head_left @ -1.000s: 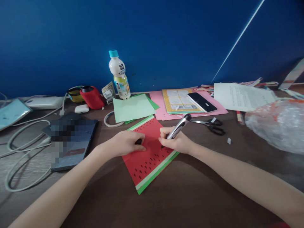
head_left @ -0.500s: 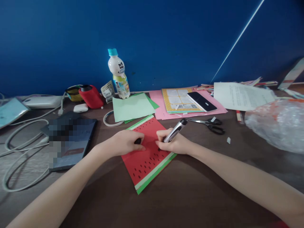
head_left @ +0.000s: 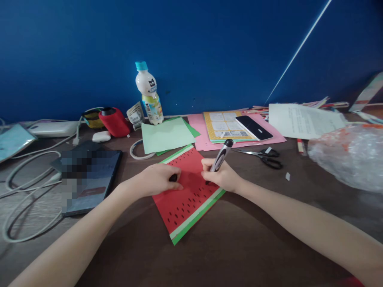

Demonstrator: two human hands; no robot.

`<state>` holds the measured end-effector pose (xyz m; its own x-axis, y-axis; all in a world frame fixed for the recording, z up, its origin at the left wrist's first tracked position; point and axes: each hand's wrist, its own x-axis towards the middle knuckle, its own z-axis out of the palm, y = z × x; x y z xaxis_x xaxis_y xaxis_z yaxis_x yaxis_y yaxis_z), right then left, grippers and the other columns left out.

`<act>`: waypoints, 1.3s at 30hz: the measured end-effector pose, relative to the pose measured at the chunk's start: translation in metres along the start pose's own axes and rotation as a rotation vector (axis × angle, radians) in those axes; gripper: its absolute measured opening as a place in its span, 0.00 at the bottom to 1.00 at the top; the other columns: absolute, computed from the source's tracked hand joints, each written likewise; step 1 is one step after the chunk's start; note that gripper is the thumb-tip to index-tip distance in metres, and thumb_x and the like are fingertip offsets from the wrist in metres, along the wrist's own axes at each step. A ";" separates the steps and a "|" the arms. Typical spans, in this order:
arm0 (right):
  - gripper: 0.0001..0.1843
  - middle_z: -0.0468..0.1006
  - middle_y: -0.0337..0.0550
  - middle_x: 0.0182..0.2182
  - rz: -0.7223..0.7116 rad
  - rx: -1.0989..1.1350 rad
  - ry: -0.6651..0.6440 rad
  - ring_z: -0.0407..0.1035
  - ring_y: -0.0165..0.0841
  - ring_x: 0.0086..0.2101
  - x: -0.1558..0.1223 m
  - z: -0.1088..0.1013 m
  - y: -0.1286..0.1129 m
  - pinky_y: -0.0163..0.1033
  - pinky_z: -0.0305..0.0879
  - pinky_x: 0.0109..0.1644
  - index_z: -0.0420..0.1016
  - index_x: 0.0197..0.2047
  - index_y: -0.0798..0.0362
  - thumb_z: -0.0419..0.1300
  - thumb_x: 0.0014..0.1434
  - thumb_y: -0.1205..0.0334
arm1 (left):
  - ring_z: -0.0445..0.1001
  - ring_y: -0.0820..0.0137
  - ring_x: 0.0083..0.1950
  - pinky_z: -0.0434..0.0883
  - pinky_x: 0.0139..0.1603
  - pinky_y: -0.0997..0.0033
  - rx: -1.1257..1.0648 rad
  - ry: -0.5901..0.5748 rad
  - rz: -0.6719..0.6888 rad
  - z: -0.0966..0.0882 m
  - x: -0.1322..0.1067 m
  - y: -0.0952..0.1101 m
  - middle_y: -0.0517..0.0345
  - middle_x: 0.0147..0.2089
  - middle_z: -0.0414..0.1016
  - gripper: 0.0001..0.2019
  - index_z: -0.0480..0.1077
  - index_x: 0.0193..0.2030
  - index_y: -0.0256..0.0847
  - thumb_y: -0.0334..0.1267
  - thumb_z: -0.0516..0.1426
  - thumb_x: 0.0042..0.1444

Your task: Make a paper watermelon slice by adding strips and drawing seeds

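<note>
A red paper sheet [head_left: 188,181] with green and pale green strips along two opposite edges lies at a slant on the desk, dotted with small black seed-like marks. My right hand [head_left: 223,175] is closed around a grey and black marker [head_left: 220,157], its tip down at the red paper near the lower right strip. On the left part of the sheet rests my left hand [head_left: 160,178], curled, with a small black cap [head_left: 172,177] showing between thumb and fingers. The fingers hide most of that cap.
Behind the sheet are light green paper [head_left: 167,135], a bottle [head_left: 149,93], pink paper [head_left: 197,129] and a phone [head_left: 254,127]. Scissors [head_left: 266,157] lie to the right, near a clear plastic bag [head_left: 350,155]. A dark tablet [head_left: 98,179] and cables are at left.
My right hand with the marker has shifted slightly right across the red sheet, and the marker stands more upright. My left hand stays in place.
</note>
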<state>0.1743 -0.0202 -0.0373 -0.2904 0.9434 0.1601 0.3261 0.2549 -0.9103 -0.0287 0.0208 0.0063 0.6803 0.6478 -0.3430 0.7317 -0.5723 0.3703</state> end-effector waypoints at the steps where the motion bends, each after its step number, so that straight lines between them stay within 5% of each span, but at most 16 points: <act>1: 0.14 0.51 0.29 0.14 0.004 -0.014 -0.023 0.47 0.23 0.18 0.000 0.000 0.001 0.31 0.45 0.22 0.49 0.17 0.53 0.53 0.45 0.69 | 0.61 0.74 0.28 0.54 0.27 0.76 -0.004 -0.002 -0.003 0.000 0.000 0.001 0.64 0.24 0.62 0.12 0.61 0.25 0.41 0.48 0.52 0.48; 15: 0.14 0.49 0.29 0.15 0.004 -0.069 -0.064 0.46 0.23 0.19 0.001 0.001 0.000 0.32 0.44 0.23 0.48 0.17 0.53 0.52 0.45 0.70 | 0.62 0.73 0.28 0.55 0.27 0.76 -0.007 0.010 -0.001 0.000 -0.002 0.000 0.65 0.24 0.63 0.12 0.62 0.24 0.41 0.47 0.52 0.48; 21: 0.13 0.50 0.30 0.14 -0.002 0.042 0.128 0.47 0.23 0.19 0.004 -0.005 -0.002 0.32 0.46 0.23 0.50 0.16 0.53 0.52 0.45 0.69 | 0.63 0.72 0.27 0.54 0.26 0.74 0.061 -0.007 -0.032 -0.002 -0.001 -0.001 0.63 0.24 0.65 0.14 0.64 0.24 0.41 0.51 0.52 0.47; 33: 0.13 0.51 0.30 0.15 -0.017 -0.083 -0.054 0.47 0.24 0.19 0.004 -0.005 0.003 0.31 0.45 0.23 0.49 0.18 0.53 0.52 0.46 0.68 | 0.62 0.73 0.27 0.54 0.26 0.75 0.002 -0.008 -0.020 -0.004 -0.003 0.000 0.64 0.22 0.62 0.13 0.61 0.22 0.40 0.48 0.53 0.47; 39: 0.13 0.50 0.30 0.15 -0.017 -0.096 -0.045 0.47 0.23 0.19 0.004 -0.005 0.005 0.31 0.45 0.23 0.49 0.18 0.53 0.52 0.47 0.69 | 0.62 0.73 0.27 0.54 0.26 0.75 0.004 -0.010 -0.021 -0.004 -0.003 0.001 0.64 0.22 0.61 0.14 0.60 0.22 0.40 0.48 0.53 0.47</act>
<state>0.1799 -0.0142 -0.0395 -0.3361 0.9288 0.1560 0.4050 0.2921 -0.8664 -0.0304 0.0206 0.0109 0.6651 0.6547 -0.3592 0.7460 -0.5606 0.3595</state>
